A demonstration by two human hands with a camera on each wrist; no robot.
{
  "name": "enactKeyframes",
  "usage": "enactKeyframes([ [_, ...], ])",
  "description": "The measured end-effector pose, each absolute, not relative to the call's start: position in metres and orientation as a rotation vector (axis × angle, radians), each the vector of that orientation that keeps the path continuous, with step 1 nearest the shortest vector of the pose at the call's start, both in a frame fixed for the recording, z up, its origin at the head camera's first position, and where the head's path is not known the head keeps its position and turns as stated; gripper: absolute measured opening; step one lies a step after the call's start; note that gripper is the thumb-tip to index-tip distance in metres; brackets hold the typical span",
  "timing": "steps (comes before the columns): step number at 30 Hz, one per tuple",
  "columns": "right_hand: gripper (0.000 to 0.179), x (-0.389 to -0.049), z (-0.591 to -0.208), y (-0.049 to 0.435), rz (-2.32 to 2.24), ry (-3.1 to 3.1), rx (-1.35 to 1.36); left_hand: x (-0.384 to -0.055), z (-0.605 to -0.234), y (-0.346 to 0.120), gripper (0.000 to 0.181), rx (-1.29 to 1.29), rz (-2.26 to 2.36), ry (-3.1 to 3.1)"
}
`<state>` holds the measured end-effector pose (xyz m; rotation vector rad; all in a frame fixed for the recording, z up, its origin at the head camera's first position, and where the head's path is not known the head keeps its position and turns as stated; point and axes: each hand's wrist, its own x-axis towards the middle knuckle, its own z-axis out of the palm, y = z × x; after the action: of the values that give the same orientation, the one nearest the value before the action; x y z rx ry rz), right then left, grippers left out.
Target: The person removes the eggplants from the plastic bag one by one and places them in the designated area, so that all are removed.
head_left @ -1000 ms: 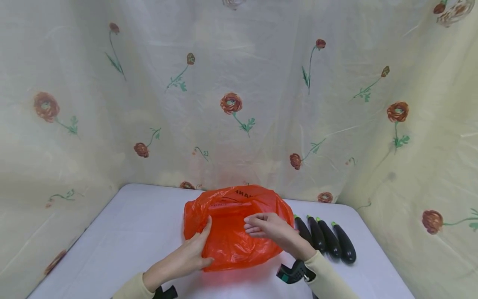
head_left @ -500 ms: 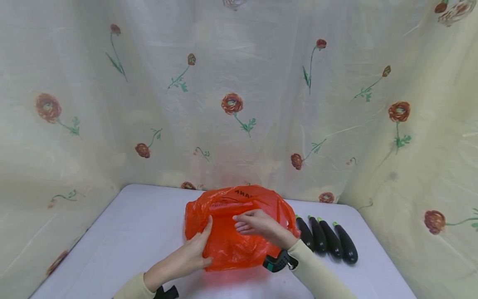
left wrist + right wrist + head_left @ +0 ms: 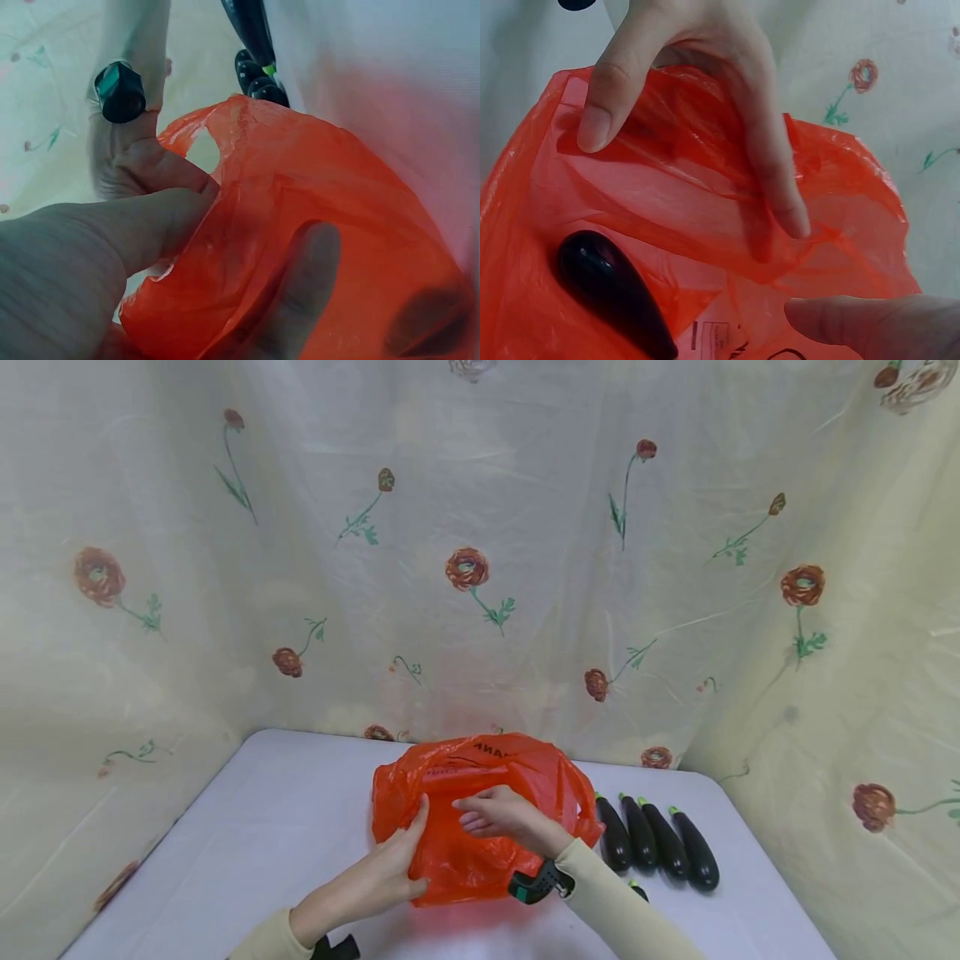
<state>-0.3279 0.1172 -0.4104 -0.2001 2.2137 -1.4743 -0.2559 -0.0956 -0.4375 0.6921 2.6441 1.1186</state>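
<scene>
A red plastic bag (image 3: 465, 860) lies with its mouth towards me, black print inside. My left hand (image 3: 386, 872) holds its left rim, thumb and finger spread straight; the right wrist view shows them reaching over the rim into the bag. My right hand (image 3: 498, 818) is in front of the mouth, fingers loosely curled with nothing seen in them. In the right wrist view, only its thumb (image 3: 855, 322) appears, straight, and an eggplant (image 3: 615, 292) lies inside the bag. The left wrist view shows a dark shape (image 3: 431, 319) through the red plastic.
Several dark eggplants (image 3: 660, 843) with green stem ends lie side by side at the right of the bag. The tip of another eggplant (image 3: 637, 889) shows by my right sleeve. A flowered curtain (image 3: 465, 652) hangs behind the white table (image 3: 300, 810).
My right hand has moved left across the bag's mouth, its forearm following; an eggplant tip now shows by the sleeve. My left hand has stayed at the left rim.
</scene>
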Motion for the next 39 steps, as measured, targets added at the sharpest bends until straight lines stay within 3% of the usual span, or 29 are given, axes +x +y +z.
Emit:
enactKeyframes([
  [17,0.031,-0.334,-0.425,0.092,-1.476,2.206,-0.188,-0.255,-0.439,-0.097,0.104,0.69,1.095,2.656],
  [39,0.03,-0.343,-0.447,0.07,-1.496,2.221,-0.18,-0.255,-0.435,-0.099,0.1,0.723,1.092,2.64],
])
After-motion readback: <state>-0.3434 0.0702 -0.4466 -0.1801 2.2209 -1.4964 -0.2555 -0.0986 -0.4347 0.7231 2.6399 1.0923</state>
